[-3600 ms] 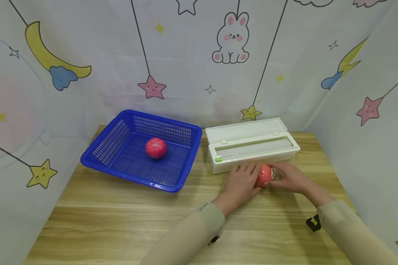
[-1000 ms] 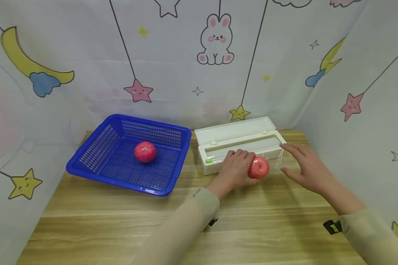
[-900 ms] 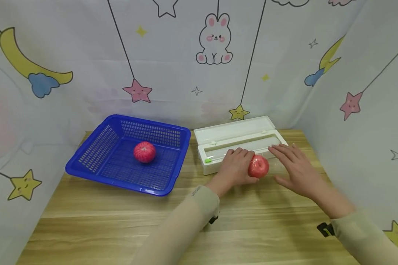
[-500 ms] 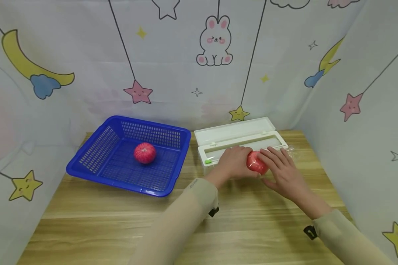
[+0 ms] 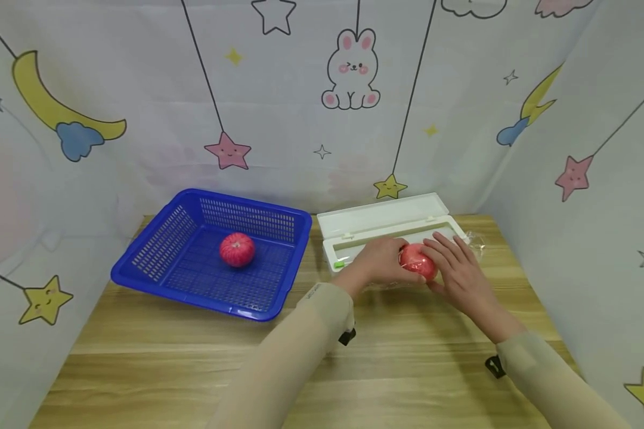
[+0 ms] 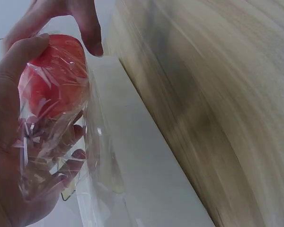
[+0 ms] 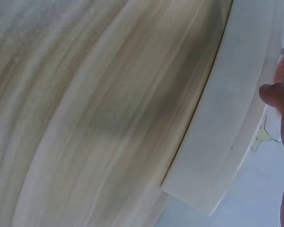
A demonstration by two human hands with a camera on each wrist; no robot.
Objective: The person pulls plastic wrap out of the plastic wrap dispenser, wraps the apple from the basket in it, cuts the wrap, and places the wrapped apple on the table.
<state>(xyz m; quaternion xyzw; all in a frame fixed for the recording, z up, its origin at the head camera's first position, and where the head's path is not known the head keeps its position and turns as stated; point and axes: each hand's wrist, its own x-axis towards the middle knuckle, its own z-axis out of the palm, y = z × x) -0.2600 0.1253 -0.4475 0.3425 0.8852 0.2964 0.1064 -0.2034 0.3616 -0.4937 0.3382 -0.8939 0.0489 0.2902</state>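
Note:
A red apple [image 5: 418, 262] wrapped in clear cling film [image 6: 57, 137] is held over the front of a white cling film dispenser [image 5: 383, 217]. My left hand [image 5: 382, 262] grips the apple from the left, fingers behind and thumb in front. On the other side, my right hand [image 5: 460, 277] curves its fingers over the apple, its thumb low. Loose film [image 5: 476, 243] bunches past the right fingertips. In the left wrist view, crinkled film hangs across my left palm and beside the dispenser wall. The right wrist view catches only a thumb [image 7: 277, 94] and a sliver of apple.
A blue plastic basket [image 5: 193, 301] with a second red apple [image 5: 237, 249] inside stands at the left of the wooden table [image 5: 193, 369]. The dispenser's lid is raised at the back, with a green slider [image 5: 340, 264] at its left end. A patterned cloth backs the table.
My right hand, out to the right at the film about a second ago, has come back in onto the apple. The left hand keeps its grip, and the apple has risen and tilted slightly.

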